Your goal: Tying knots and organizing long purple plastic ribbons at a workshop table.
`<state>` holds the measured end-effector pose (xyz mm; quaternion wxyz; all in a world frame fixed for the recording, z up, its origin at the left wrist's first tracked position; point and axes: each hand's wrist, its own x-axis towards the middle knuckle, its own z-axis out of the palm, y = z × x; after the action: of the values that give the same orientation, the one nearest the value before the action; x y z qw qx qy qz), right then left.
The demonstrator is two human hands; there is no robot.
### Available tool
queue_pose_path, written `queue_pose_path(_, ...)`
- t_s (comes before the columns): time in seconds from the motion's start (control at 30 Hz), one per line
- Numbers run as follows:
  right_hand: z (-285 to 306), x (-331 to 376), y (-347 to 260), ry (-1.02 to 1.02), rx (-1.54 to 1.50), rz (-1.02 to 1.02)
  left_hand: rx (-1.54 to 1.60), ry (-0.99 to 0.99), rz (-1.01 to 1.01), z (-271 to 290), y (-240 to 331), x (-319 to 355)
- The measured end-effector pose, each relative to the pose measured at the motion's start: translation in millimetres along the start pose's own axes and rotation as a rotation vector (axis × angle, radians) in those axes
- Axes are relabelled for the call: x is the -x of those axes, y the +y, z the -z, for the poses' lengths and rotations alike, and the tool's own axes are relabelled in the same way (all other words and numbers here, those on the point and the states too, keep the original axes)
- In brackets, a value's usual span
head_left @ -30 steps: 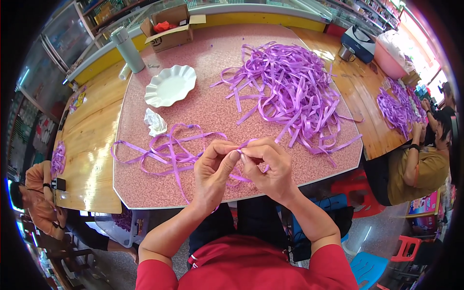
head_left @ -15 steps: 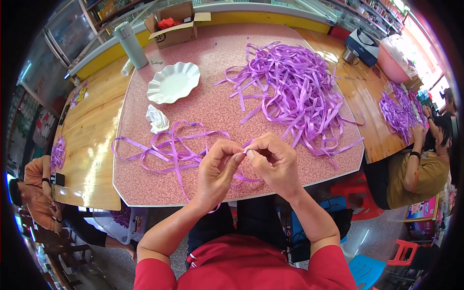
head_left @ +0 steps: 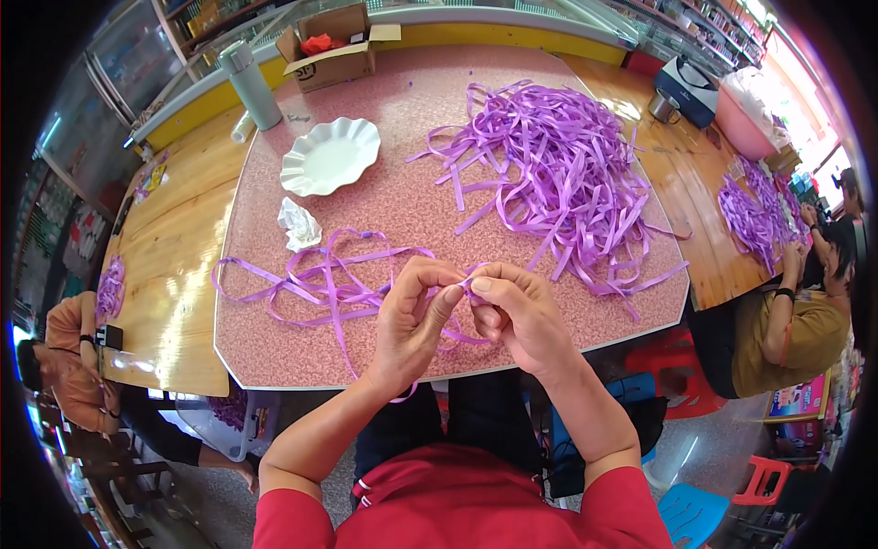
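Observation:
Thumb and forefinger of my left hand [head_left: 419,316] pinch a purple ribbon [head_left: 467,277] above the near edge of the pink speckled table [head_left: 302,357]. Right beside it, my right hand [head_left: 519,309] grips the same ribbon between thumb and fingers, its tips almost meeting the left ones. Between the hands only a short piece of ribbon shows; the fingers cover the rest. Several loose purple ribbons [head_left: 334,291] lie looped on the table to the left of my hands. Farther off on the right sits a large tangled heap of purple ribbons [head_left: 567,174].
A white scalloped dish [head_left: 331,157] and crumpled tissue [head_left: 298,225] lie at left. Behind them stand a green flask [head_left: 251,87] and an open cardboard box [head_left: 338,55]. Two people sit at the side tables, one left [head_left: 78,366], one right [head_left: 796,320], near more purple ribbons [head_left: 752,215].
My right hand has turned slightly and its fingers have shifted, so a bit more ribbon shows at the fingertips. The left hand stays nearly in place.

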<state>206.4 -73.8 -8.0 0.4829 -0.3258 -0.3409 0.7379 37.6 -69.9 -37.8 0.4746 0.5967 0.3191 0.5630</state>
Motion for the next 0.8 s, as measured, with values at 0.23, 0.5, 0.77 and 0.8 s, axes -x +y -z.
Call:
queue_pose_path(0.23, 5, -3, 1, -0.063, -0.175, -0.101, -0.422, 0.069, -0.472, 2, 1, -13)
queue_pose_path(0.5, 6, -1, -1, -0.009, -0.086, -0.066, -0.939, 0.038, -0.767, 12, 12, -20)
queue_pose_path(0.77, 3, 7, -6, 0.016, 0.454, 0.211, -0.606, 0.01, -0.461, 8, 13, -16)
queue_pose_path(0.8, 4, 8, -4, 0.037, 0.599, 0.314, -0.569, -0.009, -0.432, 7, 14, -16)
